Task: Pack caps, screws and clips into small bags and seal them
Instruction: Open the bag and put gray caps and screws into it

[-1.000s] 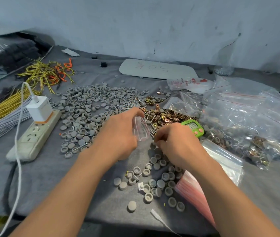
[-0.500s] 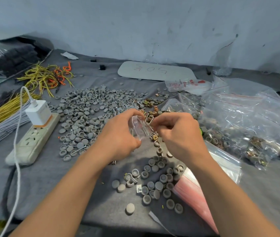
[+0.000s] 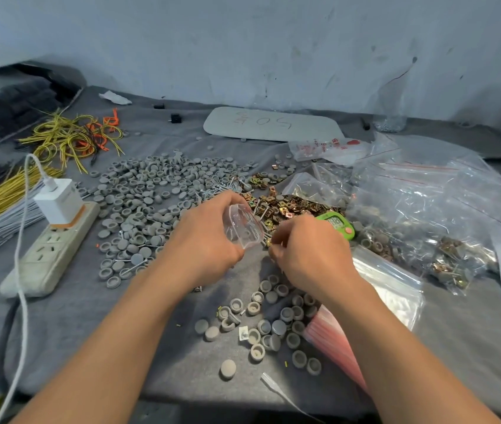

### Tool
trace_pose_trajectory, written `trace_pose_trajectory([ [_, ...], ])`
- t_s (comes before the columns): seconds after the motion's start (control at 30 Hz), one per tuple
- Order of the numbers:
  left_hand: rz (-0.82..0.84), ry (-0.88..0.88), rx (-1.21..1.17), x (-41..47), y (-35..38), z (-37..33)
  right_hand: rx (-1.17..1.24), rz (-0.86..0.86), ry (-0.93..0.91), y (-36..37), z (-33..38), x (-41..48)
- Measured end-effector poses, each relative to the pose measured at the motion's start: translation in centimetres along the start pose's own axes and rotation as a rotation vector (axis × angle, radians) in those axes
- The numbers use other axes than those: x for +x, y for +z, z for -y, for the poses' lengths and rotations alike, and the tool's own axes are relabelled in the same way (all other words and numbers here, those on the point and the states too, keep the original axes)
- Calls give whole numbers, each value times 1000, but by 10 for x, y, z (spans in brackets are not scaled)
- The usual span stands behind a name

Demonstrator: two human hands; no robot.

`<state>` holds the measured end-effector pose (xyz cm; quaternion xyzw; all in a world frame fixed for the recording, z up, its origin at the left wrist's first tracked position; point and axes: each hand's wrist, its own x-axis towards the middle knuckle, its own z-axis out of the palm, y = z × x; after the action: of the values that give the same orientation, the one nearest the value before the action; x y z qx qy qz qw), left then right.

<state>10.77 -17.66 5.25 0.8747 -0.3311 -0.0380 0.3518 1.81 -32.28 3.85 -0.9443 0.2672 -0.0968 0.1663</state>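
Left hand (image 3: 203, 243) grips clear, glossy bag (image 3: 244, 226) beside brassy angular clips (image 3: 292, 206).

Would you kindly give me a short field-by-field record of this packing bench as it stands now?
left hand: grips a small clear bag, its mouth open
right hand: fingers curled at the near edge of the clips; what they hold is hidden
grey caps: big pile on the left, smaller group nearer the table edge
clips: brass-coloured pile behind the hands
screws: between caps and clips
filled bags: heaped on the right
power strip: far left, white charger plugged in
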Motion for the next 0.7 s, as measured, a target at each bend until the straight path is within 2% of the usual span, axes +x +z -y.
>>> trace_pose_trajectory([
  [0.1,-14,5,62,-1,3,-3,529,-74,-41,-6,-4,4],
  [0.13,-5,6,63,-2,4,-3,648,-40,-79,-8,-4,4],
  [0.2,32,5,56,-1,5,-3,723,39,-162,-7,-1,2],
  [0.4,53,0,0,0,3,-1,705,79,-200,0,11,0],
  [0.53,4,-12,14,1,1,1,746,-44,-97,-10,2,4],
  [0.6,-9,-26,6,1,0,2,578,-43,-58,-15,-8,6],
  [0.7,-9,-36,8,2,-1,1,242,160,-97,-17,-14,2],
])
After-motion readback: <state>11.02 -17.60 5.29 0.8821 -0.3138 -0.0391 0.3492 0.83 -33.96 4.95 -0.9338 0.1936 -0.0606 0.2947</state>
